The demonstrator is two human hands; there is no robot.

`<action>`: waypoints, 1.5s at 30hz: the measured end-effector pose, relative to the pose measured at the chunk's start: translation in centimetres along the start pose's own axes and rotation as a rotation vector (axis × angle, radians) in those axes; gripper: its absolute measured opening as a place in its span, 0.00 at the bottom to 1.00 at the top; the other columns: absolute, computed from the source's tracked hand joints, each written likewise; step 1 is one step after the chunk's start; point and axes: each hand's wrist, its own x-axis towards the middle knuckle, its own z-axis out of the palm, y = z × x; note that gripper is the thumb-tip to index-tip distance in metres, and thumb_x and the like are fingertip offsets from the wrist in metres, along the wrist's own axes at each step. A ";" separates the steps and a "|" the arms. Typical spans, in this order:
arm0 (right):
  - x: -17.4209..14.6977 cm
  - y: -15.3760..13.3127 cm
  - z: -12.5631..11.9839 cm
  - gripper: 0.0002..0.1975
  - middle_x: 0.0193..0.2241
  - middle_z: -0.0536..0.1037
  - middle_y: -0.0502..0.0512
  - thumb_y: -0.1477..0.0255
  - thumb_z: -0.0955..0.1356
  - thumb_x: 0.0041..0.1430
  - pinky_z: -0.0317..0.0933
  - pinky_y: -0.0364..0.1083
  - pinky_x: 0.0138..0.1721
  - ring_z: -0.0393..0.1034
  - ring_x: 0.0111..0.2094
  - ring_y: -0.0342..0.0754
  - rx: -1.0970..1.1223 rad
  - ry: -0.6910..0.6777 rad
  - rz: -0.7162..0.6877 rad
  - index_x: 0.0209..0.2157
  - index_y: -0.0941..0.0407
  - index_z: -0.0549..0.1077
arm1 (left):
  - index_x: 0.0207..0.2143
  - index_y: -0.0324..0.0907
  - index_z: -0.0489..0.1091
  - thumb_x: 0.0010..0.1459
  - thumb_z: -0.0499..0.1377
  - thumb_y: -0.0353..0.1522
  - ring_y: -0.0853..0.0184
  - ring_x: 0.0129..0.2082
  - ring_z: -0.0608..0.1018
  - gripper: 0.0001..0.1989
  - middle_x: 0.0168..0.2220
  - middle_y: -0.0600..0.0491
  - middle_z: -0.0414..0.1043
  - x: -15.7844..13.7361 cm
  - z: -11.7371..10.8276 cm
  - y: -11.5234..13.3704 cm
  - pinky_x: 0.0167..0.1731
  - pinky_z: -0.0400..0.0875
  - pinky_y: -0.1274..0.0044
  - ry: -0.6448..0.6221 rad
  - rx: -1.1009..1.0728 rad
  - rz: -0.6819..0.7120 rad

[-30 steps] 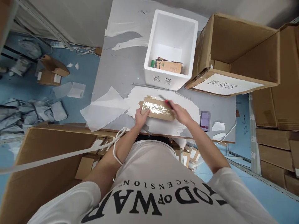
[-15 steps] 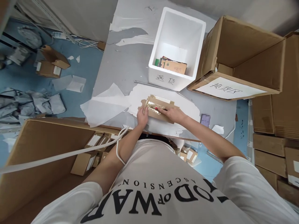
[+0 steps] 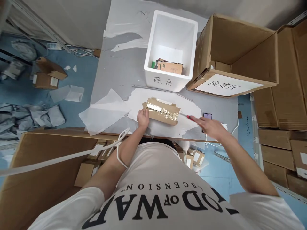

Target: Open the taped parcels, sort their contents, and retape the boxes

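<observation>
A small cardboard box point(image 3: 161, 111) with shiny clear tape across its top lies on the white sheet point(image 3: 136, 95) on the table. My left hand point(image 3: 143, 118) is closed on the box's left end, fingers over its edge. To the right of the box, apart from it, my right hand point(image 3: 211, 127) grips a knife point(image 3: 191, 118) with a red handle. Its thin blade points left, toward the box's right end. A phone point(image 3: 207, 115) lies just behind my right hand, partly covered by it.
A white foam box point(image 3: 150, 75) holding a few small cartons stands behind the work spot. Right of it is a big open cardboard box point(image 3: 242, 83) with a handwritten label. A large carton point(image 3: 55, 143) sits at my left, and a white cable point(image 3: 72, 157) crosses over it.
My right hand has moved right with the knife, off the top of the box to beyond its right end. My left hand stays on the box's left end.
</observation>
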 end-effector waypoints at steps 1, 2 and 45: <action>-0.4 0.5 1.4 0.30 0.44 0.72 0.58 0.68 0.53 0.67 0.55 0.43 0.25 0.68 0.30 0.47 0.047 0.073 0.103 0.67 0.39 0.40 | 0.39 0.41 0.74 0.63 0.50 0.42 0.57 0.44 0.75 0.18 0.40 0.44 0.73 0.0 0.0 -0.1 0.48 0.67 0.67 -0.002 0.001 -0.001; -0.5 0.7 3.1 0.30 0.46 0.70 0.60 0.67 0.52 0.68 0.57 0.44 0.26 0.68 0.31 0.48 0.087 0.127 0.226 0.68 0.43 0.38 | 0.39 0.41 0.74 0.63 0.49 0.42 0.57 0.44 0.75 0.18 0.39 0.44 0.73 0.0 0.0 -0.1 0.48 0.67 0.67 -0.004 0.002 0.004; 9.6 -14.6 12.8 0.41 0.60 0.65 0.57 0.46 0.61 0.56 0.56 0.57 0.60 0.59 0.62 0.52 1.624 0.432 0.377 0.66 0.50 0.49 | 0.37 0.43 0.68 0.63 0.45 0.49 0.61 0.43 0.75 0.22 0.35 0.47 0.71 6.6 -7.9 -8.8 0.47 0.70 0.69 -0.267 -0.009 0.154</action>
